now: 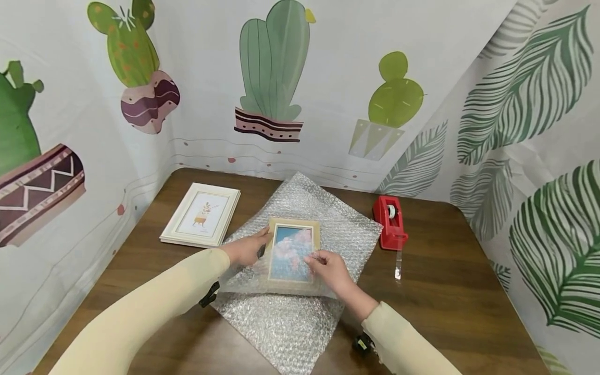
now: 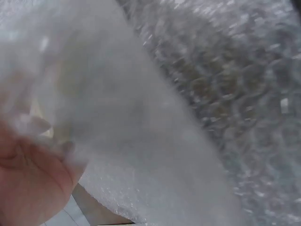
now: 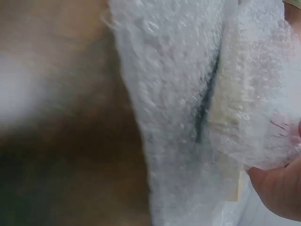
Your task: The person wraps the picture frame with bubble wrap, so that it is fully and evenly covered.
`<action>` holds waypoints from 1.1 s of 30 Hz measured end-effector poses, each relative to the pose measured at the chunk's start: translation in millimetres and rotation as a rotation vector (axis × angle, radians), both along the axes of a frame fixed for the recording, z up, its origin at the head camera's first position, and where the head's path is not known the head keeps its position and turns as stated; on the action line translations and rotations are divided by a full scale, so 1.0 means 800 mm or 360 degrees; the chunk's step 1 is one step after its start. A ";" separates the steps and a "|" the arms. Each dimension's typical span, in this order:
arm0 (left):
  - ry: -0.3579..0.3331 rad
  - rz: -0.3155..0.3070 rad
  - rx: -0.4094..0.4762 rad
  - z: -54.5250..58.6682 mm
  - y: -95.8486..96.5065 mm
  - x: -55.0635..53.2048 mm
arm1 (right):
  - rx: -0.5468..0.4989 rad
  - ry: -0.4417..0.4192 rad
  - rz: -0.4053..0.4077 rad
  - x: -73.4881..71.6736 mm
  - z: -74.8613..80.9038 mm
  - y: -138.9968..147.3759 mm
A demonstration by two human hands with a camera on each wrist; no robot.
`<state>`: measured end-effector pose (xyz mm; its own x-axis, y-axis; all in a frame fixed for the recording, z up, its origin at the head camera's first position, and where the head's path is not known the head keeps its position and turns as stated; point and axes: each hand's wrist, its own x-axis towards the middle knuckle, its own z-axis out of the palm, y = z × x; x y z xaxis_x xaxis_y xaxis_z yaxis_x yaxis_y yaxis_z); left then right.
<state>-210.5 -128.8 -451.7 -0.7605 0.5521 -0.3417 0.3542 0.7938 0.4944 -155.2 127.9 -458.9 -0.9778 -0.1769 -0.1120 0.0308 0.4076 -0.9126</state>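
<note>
Both my hands fold bubble wrap over a small cloud picture frame at the middle of the table.

Head view: my left hand (image 1: 245,249) grips the left edge of the cloud picture frame (image 1: 292,251) through the film, and my right hand (image 1: 329,270) pinches the near flap of bubble wrap (image 1: 300,208) up over its lower half. I judge the frame light, stiff and breakable at the face, best held by its edges; the wrap is limp and slippery, so a pinch at its border suits it. A white frame (image 1: 201,214) lies to the left, a red tape dispenser (image 1: 390,221) to the right.
Left wrist view: blurred film across my fingers (image 2: 28,174), curled under it.
Right wrist view: my fingertip (image 3: 277,188) presses the wrap onto the frame's pale edge.
</note>
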 end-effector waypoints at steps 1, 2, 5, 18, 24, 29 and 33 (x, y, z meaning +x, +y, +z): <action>-0.0006 -0.0014 -0.0006 0.001 0.000 -0.003 | 0.0026 0.0041 0.0005 -0.005 0.001 -0.001; -0.0019 -0.0024 -0.0010 0.002 0.000 -0.005 | 0.0055 0.0079 0.0017 -0.011 0.002 -0.002; -0.0037 -0.0050 -0.0034 0.006 0.000 -0.010 | 0.0168 0.0178 0.0089 -0.030 0.006 -0.003; 0.0102 -0.0171 -0.0116 0.005 0.006 -0.013 | 0.0443 0.0358 0.0559 -0.085 -0.004 0.016; 0.0086 -0.0164 -0.0140 0.004 0.004 -0.012 | 0.0464 0.0406 0.0529 -0.089 -0.014 0.013; 0.0071 -0.0161 -0.0179 0.001 -0.001 -0.010 | 0.0559 0.0359 0.0435 -0.085 -0.025 0.001; 0.0105 -0.0179 -0.0156 -0.001 -0.001 -0.010 | 0.0568 0.0420 0.0382 -0.083 -0.033 -0.005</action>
<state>-218.2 -129.8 -452.2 -0.7182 0.6015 -0.3497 0.4727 0.7907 0.3891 -221.6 124.0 -485.4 -0.9174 -0.3961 0.0392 -0.3153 0.6629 -0.6791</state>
